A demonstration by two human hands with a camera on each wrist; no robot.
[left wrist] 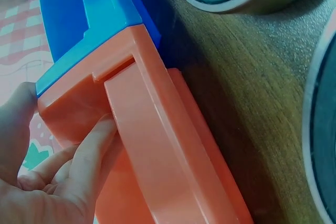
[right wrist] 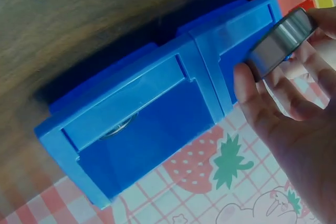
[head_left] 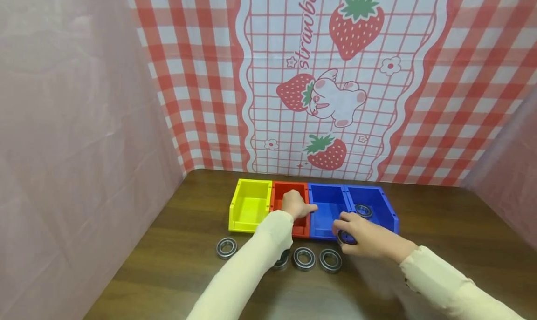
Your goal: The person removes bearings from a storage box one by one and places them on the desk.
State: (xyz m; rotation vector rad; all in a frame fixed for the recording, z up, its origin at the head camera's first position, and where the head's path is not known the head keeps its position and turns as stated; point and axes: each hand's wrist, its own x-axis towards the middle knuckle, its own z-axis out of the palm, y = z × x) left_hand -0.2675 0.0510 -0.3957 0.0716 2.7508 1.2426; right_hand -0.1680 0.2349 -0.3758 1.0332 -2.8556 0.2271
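Note:
My left hand (head_left: 297,205) grips the red bin (head_left: 300,229), with its thumb over the wall beside the blue bin and its other fingers inside. In the left wrist view the fingertips touch the bin's inner side. My right hand (head_left: 371,236) pinches a ball bearing (right wrist: 282,43) between thumb and fingers, tilted on edge. It is held in front of the two blue bins, near the middle blue bin (head_left: 326,213). Inside the right-hand blue bin (head_left: 383,217) lies another bearing (head_left: 363,211).
A yellow bin (head_left: 249,208) adjoins the red one at the left end of the row. Several bearings lie on the wooden table (head_left: 176,255) before the bins, among them one at far left (head_left: 226,248) and one partly hidden by my left sleeve (head_left: 247,268). A checked strawberry cloth (head_left: 268,78) hangs behind.

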